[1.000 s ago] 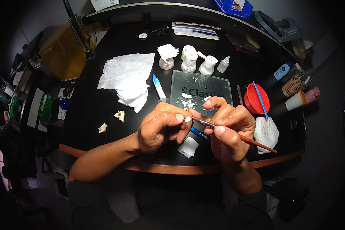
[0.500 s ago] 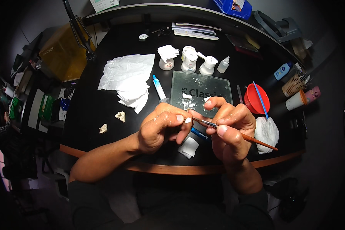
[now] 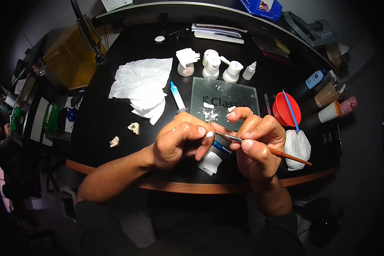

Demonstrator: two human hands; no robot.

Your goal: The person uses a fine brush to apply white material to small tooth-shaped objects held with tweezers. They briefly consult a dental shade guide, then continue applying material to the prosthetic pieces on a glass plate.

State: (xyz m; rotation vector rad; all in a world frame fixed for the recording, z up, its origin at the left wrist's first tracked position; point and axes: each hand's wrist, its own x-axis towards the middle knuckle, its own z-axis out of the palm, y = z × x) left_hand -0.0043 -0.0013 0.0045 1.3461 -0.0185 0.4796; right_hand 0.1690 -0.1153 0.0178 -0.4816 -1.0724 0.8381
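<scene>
left hand (image 3: 179, 138): grip closed, thumb and fingertips pinching a small white piece (image 3: 210, 134), held above the tabletop (image 3: 98, 123) near the lower edge of the glass slab (image 3: 239, 91). right hand (image 3: 260, 143): grip closed on a brush (image 3: 283, 155) with a brown handle, held pencil-fashion. the tip points at the piece; whether it touches cannot be confirmed at this size. step in hand, as judged: fine brush work on the piece. the next move would call for a firm left pinch and light, short strokes. white crumbs (image 3: 210, 115) lie on the slab beyond the hands.
</scene>
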